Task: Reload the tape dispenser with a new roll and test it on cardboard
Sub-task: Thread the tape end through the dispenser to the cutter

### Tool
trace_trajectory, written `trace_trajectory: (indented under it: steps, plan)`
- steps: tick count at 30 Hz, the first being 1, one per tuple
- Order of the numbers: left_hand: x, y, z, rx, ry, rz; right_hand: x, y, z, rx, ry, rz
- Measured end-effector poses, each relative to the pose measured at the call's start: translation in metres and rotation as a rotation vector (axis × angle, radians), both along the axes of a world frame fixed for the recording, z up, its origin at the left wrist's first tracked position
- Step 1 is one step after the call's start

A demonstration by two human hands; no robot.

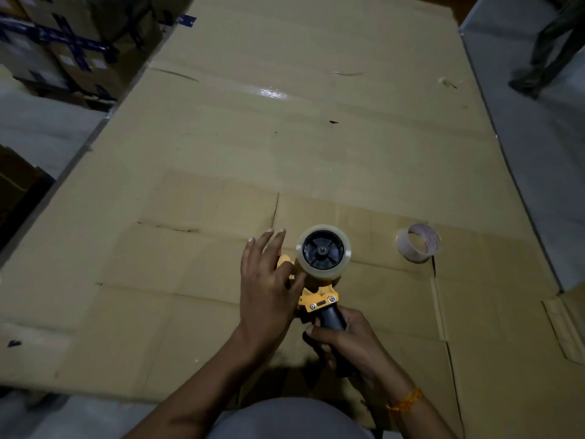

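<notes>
Dispenser (318,299) low centre over cardboard (285,137), long axis 6 to 12. Right grip (345,340) wrapped round handle at 6; new roll (323,251) at 12. Left grip (267,280) spread, thumb touching roll at 9, nearer. Spent core (418,243) well apart at 3.

Dim indoor light falls from overhead on the flattened cardboard (316,147), leaving one small white glare patch on a strip of clear tape (272,93) near the sheet's middle. The corners of the frame sink into near black, and the stacked boxes (63,49) at upper left read as murky shapes with soft edges. Wide-angle distortion bows the sheet's long edges outward. A soft shadow pools under the person's forearms at the bottom. The clear roll on the tape dispenser (319,280) catches a faint sheen; detail overall is grainy and slightly smeared.
</notes>
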State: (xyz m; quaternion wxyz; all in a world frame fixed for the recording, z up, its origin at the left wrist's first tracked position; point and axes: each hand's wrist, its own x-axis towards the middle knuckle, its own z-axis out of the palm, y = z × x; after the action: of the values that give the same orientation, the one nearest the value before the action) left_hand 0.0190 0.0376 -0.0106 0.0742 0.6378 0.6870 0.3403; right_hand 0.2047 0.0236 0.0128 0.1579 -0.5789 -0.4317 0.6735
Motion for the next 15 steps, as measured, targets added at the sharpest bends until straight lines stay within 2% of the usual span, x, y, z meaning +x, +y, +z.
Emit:
trace_trajectory:
  steps: [4,12,15]
  plan:
    - [-0.002,0.003,0.001,-0.038,0.011,-0.027,-0.002,0.001,0.001,0.027,-0.013,0.009]
    - [-0.006,0.01,-0.005,-0.046,-0.214,-0.106,-0.003,0.001,0.004,0.005,0.023,-0.031]
    - [-0.009,0.01,-0.001,-0.011,-0.22,-0.172,-0.003,0.0,0.003,-0.051,0.077,-0.061]
